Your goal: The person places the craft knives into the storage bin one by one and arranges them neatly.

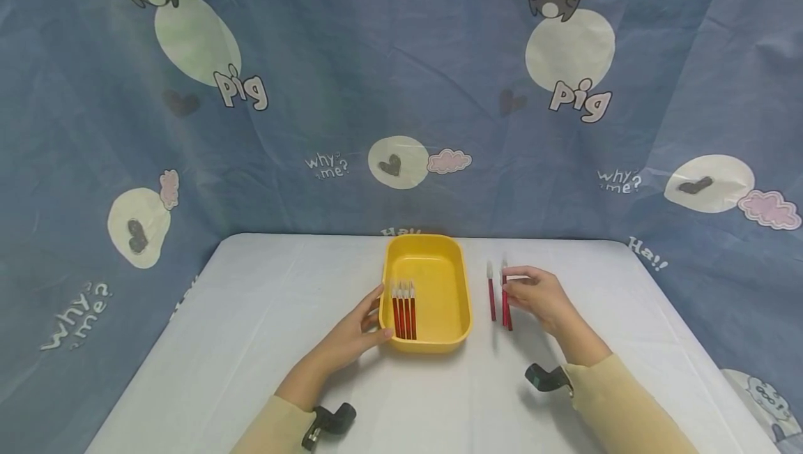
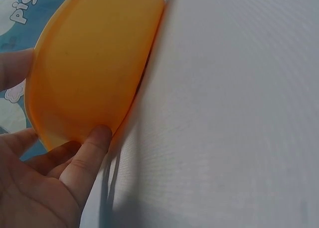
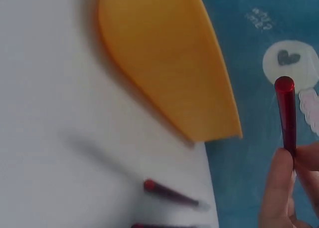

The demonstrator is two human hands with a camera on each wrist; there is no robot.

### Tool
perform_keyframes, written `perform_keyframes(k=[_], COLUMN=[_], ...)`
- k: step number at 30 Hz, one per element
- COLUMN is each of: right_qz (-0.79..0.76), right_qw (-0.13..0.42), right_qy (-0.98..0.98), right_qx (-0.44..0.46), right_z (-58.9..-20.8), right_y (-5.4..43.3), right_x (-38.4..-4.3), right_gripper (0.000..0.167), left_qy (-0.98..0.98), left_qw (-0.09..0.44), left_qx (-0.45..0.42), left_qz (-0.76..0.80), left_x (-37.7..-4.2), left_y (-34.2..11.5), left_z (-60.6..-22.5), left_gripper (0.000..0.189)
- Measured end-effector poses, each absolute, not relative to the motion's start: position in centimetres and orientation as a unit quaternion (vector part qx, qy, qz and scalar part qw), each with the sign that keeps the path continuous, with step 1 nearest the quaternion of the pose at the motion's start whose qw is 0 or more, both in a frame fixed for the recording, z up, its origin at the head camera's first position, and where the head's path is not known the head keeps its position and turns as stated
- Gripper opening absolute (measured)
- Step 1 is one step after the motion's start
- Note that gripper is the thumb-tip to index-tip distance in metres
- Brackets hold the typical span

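Note:
A yellow tray [image 1: 464, 307] stands on the white table, with several red pens [image 1: 404, 314] side by side along its left half, pale tips pointing away. At its left side my left hand [image 1: 348, 342] holds the tray, thumb by the near corner and fingers along the outer wall. In the left wrist view these fingertips [image 2: 99, 138] touch that wall. To the right of the tray, my right hand [image 1: 541, 300] pinches a red pen [image 3: 286, 108] between thumb and fingers, above the table. Another red pen [image 1: 492, 300] lies left of this hand, and one more [image 3: 164, 226] lies beneath it.
The white table [image 1: 276, 300] reaches back to a blue patterned cloth [image 1: 351, 77] hanging behind and at the sides. Each wrist carries a small black camera, one on the left wrist [image 1: 335, 420] and one on the right [image 1: 546, 376].

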State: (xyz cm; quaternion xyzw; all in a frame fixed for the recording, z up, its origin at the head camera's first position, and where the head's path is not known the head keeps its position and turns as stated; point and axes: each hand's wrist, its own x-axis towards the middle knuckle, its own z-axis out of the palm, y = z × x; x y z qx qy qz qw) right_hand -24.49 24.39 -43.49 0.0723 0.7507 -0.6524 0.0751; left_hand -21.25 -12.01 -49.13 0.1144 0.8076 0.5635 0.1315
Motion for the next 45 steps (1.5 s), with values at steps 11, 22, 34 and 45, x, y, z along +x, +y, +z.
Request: perform_keyframes(k=[11, 22, 34, 45], right_qz=[-0.674, -0.675, -0.684, -0.661], right_qw=[0.088, 0.089, 0.081, 0.092], right_qy=[0.733, 0.731, 0.724, 0.743], right_qx=[0.038, 0.044, 0.036, 0.046], right_z=[-42.3, -42.2, -42.7, -44.8], right_y=[21.1, 17.1, 13.1, 10.5], right_x=[-25.2, -26.1, -25.7, -25.4], right_gripper=[0.041, 0.040, 0.033, 0.030], left_qy=[0.817, 0.819, 0.815, 0.806], left_qw=[0.127, 0.129, 0.127, 0.130], left_qx=[0.101, 0.095, 0.103, 0.117], left_qz=[0.553, 0.551, 0.557, 0.565], left_x=[-21.4, -21.4, -21.4, -21.4], left_y=[-12.0, -11.9, -12.0, -12.0], left_z=[-49.0, -49.1, -49.1, -49.4], left_gripper=[0.090, 0.090, 0.090, 0.089])
